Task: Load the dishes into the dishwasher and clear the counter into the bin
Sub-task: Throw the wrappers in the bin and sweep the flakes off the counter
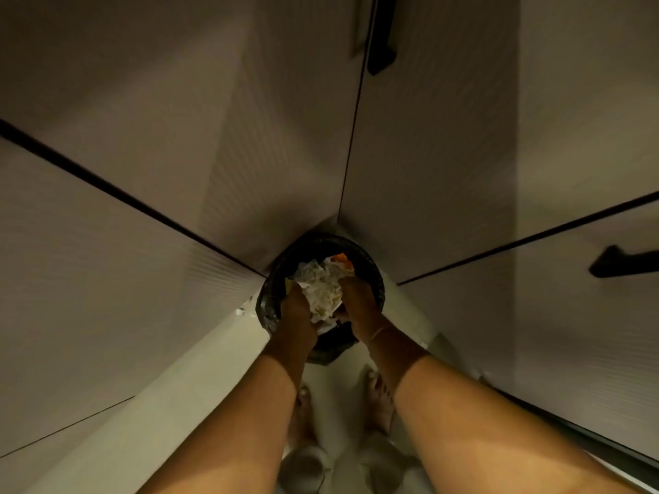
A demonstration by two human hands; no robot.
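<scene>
From my feed, looking straight down: at nine o'clock, pale cabinet doors point(107, 215) fill the frame. At centre sits the round black-lined bin point(372, 276) in the corner. My left hand point(297, 311) is closed on the nine o'clock side of a crumpled white paper wad point(322, 287), held over the bin's mouth; my right hand point(356, 297) clamps its three o'clock side. An orange scrap point(341, 259) lies in the bin at twelve o'clock. A black cabinet handle point(622, 262) shows at three o'clock.
</scene>
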